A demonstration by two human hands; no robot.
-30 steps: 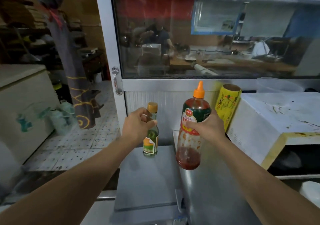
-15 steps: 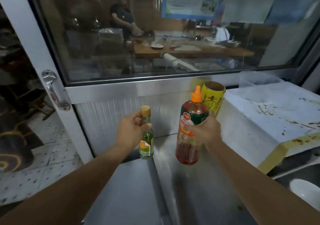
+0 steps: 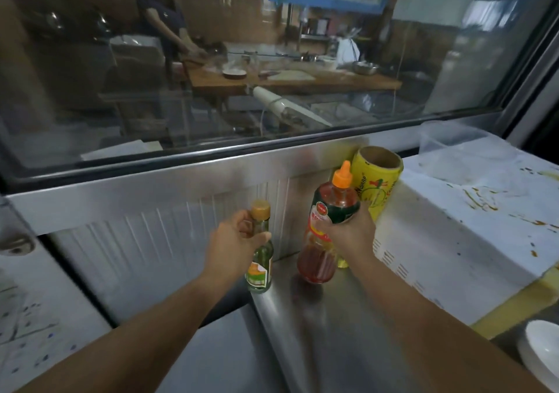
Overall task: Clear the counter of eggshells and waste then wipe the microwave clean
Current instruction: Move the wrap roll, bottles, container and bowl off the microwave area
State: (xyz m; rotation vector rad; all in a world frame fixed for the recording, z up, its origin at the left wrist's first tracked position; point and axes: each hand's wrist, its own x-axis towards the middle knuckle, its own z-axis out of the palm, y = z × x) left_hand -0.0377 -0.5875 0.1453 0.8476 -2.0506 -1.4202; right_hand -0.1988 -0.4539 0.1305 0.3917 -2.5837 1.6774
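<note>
A: The left hand (image 3: 234, 241) was wrapped round the neck of the small green bottle (image 3: 260, 259), thumb across the front, just under its tan cap, at centre frame.

B: And the right hand (image 3: 351, 229) was clamped on the big sauce bottle (image 3: 325, 235), fingers curled round the shoulder below the orange nozzle. Both grips closed, both loaded.

A: Both bottles looked to be at or just above the steel counter (image 3: 332, 317), close to the ribbed back panel (image 3: 169, 229). Whether the bases had touched down, the view didn't settle.

B: Just behind the right hand stood the yellow roll (image 3: 379, 186), upright, tucked against the microwave (image 3: 469, 235) on the right of the frame.

A: That white top carried brown streaks and splatter. No cloth was in sight, though, and no eggshells could be seen either.

B: So the call was that the person was on the counter-clearing step, parking condiments at the back. The wipe hadn't begun.

A: Next move, as it read: seat both bottles upright against the panel, let go, free the hands for waste and a cloth.

B: The tall sauce bottle looked tippy, so a steady release was needed. A white bowl (image 3: 541, 353) sat at lower right, and a clear tub (image 3: 447, 138) behind the microwave.
</note>
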